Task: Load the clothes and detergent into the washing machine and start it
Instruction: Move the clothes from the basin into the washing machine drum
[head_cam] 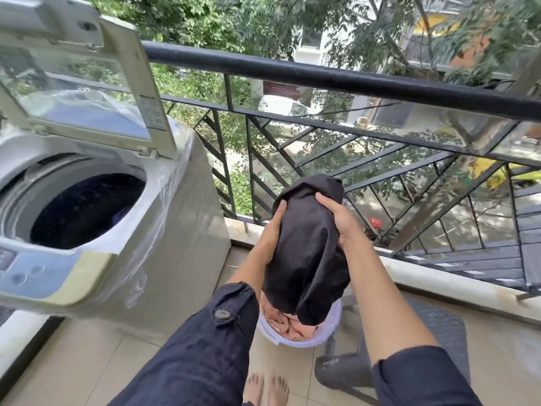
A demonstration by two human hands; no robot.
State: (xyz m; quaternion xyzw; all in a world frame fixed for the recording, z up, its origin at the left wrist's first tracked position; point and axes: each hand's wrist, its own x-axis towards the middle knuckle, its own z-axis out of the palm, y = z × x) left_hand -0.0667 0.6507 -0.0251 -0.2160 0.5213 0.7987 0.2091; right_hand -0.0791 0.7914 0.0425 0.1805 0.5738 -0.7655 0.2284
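A black garment (307,253) hangs bunched between both hands above a white laundry basket (328,332). My left hand (273,230) grips its left side and my right hand (341,221) grips its right side. Pink clothes (281,317) lie in the basket under it. At the left stands the top-loading washing machine (175,230) with its lid (87,92) raised. Its dark drum (85,209) holds something dark that I cannot make out. The control panel (38,271) sits at the front edge.
A black metal railing (336,80) runs along the balcony edge behind the basket. A dark woven stool or chair (439,326) stands to the right of the basket. My bare feet (268,388) are on the tiled floor.
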